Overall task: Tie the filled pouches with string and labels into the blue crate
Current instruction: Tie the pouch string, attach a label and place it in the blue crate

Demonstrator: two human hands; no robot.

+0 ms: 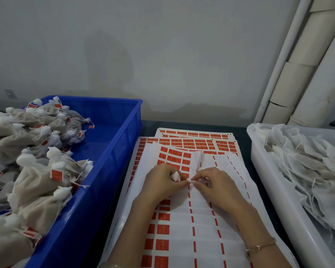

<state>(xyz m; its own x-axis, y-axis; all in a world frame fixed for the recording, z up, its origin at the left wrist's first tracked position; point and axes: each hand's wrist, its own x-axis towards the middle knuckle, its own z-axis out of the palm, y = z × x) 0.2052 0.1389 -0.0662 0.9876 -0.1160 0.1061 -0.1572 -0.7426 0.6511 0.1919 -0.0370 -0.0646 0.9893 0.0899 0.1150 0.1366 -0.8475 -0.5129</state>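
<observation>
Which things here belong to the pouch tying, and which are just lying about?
In the job: left hand gripping a pouch; right hand pinching its string; label sheets; blue crate of tied pouches; white tray of untied pouches.
Lying about: white pipe; beige tubes.

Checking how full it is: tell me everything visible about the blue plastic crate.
The blue plastic crate is a glossy, rectangular open tub with a rolled rim, sitting left of the label sheets. Tied beige mesh pouches with red labels are heaped in its left side; its right inner floor shows bare.
</observation>
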